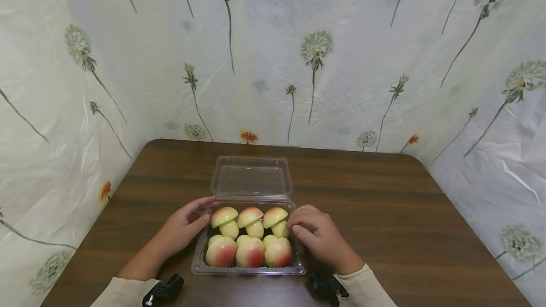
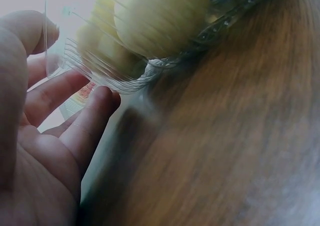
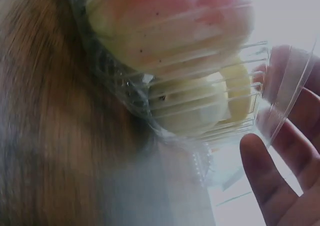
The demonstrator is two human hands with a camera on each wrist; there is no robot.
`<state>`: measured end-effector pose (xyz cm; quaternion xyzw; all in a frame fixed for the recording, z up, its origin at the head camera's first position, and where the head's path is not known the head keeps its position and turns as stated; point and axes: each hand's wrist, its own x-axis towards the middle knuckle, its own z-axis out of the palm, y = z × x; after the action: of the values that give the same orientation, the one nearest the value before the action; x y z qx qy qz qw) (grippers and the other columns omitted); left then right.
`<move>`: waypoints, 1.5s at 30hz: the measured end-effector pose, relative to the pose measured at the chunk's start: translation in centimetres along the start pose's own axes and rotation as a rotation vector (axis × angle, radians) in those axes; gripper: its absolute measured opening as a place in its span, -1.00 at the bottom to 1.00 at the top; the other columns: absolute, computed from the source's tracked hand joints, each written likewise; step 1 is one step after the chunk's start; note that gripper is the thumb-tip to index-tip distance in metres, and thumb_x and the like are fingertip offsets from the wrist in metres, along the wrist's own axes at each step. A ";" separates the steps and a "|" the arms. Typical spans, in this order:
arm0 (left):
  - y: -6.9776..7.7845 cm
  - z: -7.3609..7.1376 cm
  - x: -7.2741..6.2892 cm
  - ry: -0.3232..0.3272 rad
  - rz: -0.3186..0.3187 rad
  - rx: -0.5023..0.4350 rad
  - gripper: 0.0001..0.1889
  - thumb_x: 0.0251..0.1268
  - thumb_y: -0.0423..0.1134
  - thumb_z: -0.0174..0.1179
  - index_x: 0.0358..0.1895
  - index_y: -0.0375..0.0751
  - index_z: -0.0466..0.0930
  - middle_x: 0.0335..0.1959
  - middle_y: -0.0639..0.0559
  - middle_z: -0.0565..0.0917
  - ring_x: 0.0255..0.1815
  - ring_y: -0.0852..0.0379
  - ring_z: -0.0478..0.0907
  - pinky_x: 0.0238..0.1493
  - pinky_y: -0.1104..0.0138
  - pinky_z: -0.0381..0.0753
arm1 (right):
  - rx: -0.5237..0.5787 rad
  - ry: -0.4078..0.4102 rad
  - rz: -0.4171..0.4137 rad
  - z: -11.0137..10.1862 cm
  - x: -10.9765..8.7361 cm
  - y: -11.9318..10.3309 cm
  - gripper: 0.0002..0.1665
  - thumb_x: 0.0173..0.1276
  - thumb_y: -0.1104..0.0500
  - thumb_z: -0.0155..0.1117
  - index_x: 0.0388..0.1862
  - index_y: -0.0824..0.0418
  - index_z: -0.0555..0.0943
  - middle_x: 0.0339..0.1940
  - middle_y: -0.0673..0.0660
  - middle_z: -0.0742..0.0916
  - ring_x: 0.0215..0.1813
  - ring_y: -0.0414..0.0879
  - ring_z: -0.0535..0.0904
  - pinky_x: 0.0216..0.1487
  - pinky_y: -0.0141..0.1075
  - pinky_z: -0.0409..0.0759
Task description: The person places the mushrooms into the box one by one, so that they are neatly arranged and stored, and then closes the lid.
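Observation:
A clear plastic clamshell container [image 1: 249, 270] sits on the table with its lid [image 1: 250, 176] folded back, away from me. Its far row holds three yellow mushroom-shaped pieces [image 1: 251, 217] with reddish caps. Three round yellow pieces [image 1: 250, 252] with a red blush fill the near row. My left hand [image 1: 181, 229] holds the container's left side, thumb at the rim and fingers lower along the ribbed wall [image 2: 120, 78]. On the opposite side my right hand [image 1: 319, 235] holds the right rim, fingers bent. The ribbed wall [image 3: 200, 76] shows close beside its fingers.
The brown wood-grain table [image 1: 384, 212] extends around the container. Behind it and at both sides hangs a pale sheet [image 1: 264, 51] printed with dandelions. Dark wrist devices [image 1: 164, 289] sit at the cuffs of both light sleeves [image 1: 364, 290].

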<state>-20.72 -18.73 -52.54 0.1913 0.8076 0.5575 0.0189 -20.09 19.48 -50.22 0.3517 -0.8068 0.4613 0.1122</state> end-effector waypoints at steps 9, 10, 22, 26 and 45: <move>0.0 0.0 0.0 -0.010 -0.002 -0.004 -0.52 0.62 -0.23 0.16 0.50 -0.10 0.43 0.39 -0.08 0.62 0.33 -0.01 0.59 0.23 0.41 0.61 | 0.022 -0.008 0.007 0.0 -0.1 0.2 -0.68 0.48 0.38 0.24 0.00 0.08 0.80 0.01 -0.04 0.83 0.17 -0.07 0.55 0.24 -0.27 0.49; 0.0 0.0 0.0 -0.008 -0.001 -0.003 -0.52 0.62 -0.23 0.16 0.50 -0.09 0.43 0.38 -0.08 0.62 0.33 -0.01 0.59 0.22 0.41 0.61 | 0.012 -0.008 -0.008 0.1 -0.1 0.1 -0.70 0.48 0.38 0.25 -0.01 0.07 0.80 -0.01 -0.04 0.84 0.15 -0.06 0.55 0.23 -0.26 0.49; 0.0 0.1 0.1 0.004 -0.010 0.009 -0.53 0.61 -0.23 0.17 0.50 -0.08 0.44 0.38 -0.04 0.63 0.32 0.02 0.59 0.21 0.40 0.61 | 0.549 0.205 0.435 -0.2 0.2 1.5 -0.58 0.71 0.19 -0.05 0.33 0.46 0.48 0.21 0.25 0.59 0.22 0.02 0.55 0.21 -0.27 0.63; 0.1 0.0 0.0 0.002 -0.007 0.011 -0.53 0.61 -0.23 0.17 0.49 -0.09 0.44 0.38 -0.04 0.63 0.32 0.03 0.59 0.21 0.41 0.61 | 1.016 0.211 0.610 -0.6 0.2 2.8 -0.35 0.78 -0.02 -0.23 0.64 0.30 0.05 0.51 0.37 0.30 0.52 0.19 0.27 0.41 -0.17 0.53; 0.2 -0.1 0.1 -0.002 -0.017 0.010 -0.52 0.62 -0.21 0.16 0.51 -0.15 0.43 0.37 -0.06 0.64 0.30 0.06 0.60 0.20 0.40 0.61 | 1.822 0.053 0.650 -1.5 2.8 8.2 0.27 0.54 -0.53 -0.11 0.72 0.15 -0.49 0.77 0.25 -0.27 0.78 0.12 -0.37 0.75 -0.07 -0.13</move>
<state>-20.77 -18.71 -52.35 0.1851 0.8121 0.5529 0.0235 -27.89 22.07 -53.44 0.0530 -0.1945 0.9263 -0.3183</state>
